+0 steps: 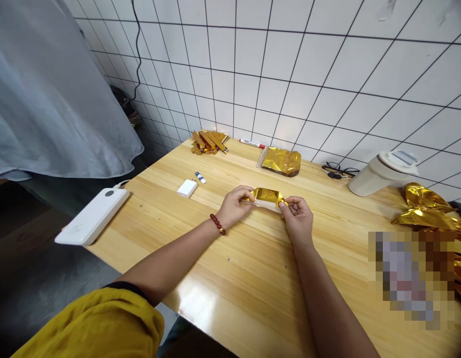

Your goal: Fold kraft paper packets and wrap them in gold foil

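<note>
Between my two hands is a sheet of gold foil paper [266, 195], partly folded, with a pale strip along its near edge. My left hand [235, 204] pinches its left end between thumb and fingers; a beaded bracelet is on that wrist. The right end is pinched by my right hand [298, 219], thumb on the folded corner. Just beyond the hands, a stack of gold foil sheets [280, 161] lies on the wooden table [215, 233]. Farther left at the back is a pile of folded gold strips [210, 142].
A white power bank [94, 216] sits on the table's left edge. Nearby lie a white charger [187, 188] and a small blue-and-white tube [201, 177]. Along the wall are a red-and-white marker [251, 143], glasses [340, 170] and a cream tumbler [381, 171]. Gold foil pieces [431, 211] lie at right.
</note>
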`<state>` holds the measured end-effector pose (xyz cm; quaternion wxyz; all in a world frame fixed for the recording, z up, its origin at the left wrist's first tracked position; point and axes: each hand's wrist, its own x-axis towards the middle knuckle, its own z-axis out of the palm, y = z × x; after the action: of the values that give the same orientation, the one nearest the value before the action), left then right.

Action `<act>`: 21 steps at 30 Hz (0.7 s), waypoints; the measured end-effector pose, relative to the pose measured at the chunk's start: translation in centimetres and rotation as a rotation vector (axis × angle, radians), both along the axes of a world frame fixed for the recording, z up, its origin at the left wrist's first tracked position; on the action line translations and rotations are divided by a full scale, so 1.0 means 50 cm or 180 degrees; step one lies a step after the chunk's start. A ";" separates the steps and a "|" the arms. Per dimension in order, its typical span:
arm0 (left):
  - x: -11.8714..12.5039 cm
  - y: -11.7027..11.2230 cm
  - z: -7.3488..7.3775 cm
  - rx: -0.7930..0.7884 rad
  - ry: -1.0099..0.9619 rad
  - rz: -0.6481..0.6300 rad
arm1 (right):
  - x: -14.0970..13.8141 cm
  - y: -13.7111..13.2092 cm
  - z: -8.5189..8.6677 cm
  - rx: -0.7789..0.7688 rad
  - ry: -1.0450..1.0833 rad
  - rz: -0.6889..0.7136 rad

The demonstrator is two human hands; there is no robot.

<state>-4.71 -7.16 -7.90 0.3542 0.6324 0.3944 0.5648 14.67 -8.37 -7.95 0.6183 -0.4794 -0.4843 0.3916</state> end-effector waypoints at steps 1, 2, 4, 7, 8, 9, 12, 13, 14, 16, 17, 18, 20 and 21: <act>0.000 0.000 0.000 -0.0018 0.0092 -0.0023 | 0.001 -0.002 0.002 -0.0014 -0.0054 0.0042; -0.001 -0.001 -0.001 -0.0046 0.0164 -0.0045 | 0.001 -0.004 0.004 -0.0042 -0.0137 0.0101; -0.001 -0.001 -0.001 -0.0121 0.0217 -0.0055 | 0.003 -0.008 0.006 -0.0090 -0.0309 0.0253; -0.001 0.000 -0.003 -0.0240 0.0128 -0.0001 | 0.004 -0.010 0.008 -0.0020 -0.0426 0.0478; -0.002 0.000 -0.003 -0.0278 0.0077 0.0012 | 0.003 -0.010 0.008 0.0018 -0.0443 0.0521; -0.002 0.001 -0.004 -0.0310 0.0025 0.0023 | 0.002 -0.009 0.007 0.0038 -0.0468 0.0538; -0.002 0.002 -0.004 -0.0362 -0.0054 0.0034 | -0.002 -0.004 0.004 -0.0002 -0.0457 0.0431; -0.002 0.002 -0.004 -0.0359 -0.0048 0.0027 | -0.003 -0.003 0.003 -0.0035 -0.0385 0.0388; -0.002 0.001 -0.003 -0.0347 -0.0032 0.0017 | -0.003 -0.001 0.002 -0.0068 -0.0299 0.0349; -0.002 -0.001 0.001 -0.0305 0.0008 -0.0007 | -0.002 0.000 0.002 -0.0117 -0.0170 0.0286; -0.002 -0.002 0.002 -0.0283 0.0017 -0.0016 | -0.002 0.001 0.002 -0.0132 -0.0146 0.0263; -0.002 -0.002 0.004 -0.0267 0.0017 -0.0023 | -0.001 0.001 0.002 -0.0139 -0.0143 0.0244; -0.002 -0.004 0.007 -0.0264 0.0005 -0.0042 | 0.001 0.002 0.002 -0.0130 -0.0151 0.0221; -0.002 -0.004 0.008 -0.0274 -0.0007 -0.0051 | 0.001 0.002 0.002 -0.0121 -0.0151 0.0215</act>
<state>-4.79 -7.39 -7.49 0.3861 0.6191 0.4129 0.5451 14.72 -8.25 -7.87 0.5838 -0.4837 -0.5072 0.4099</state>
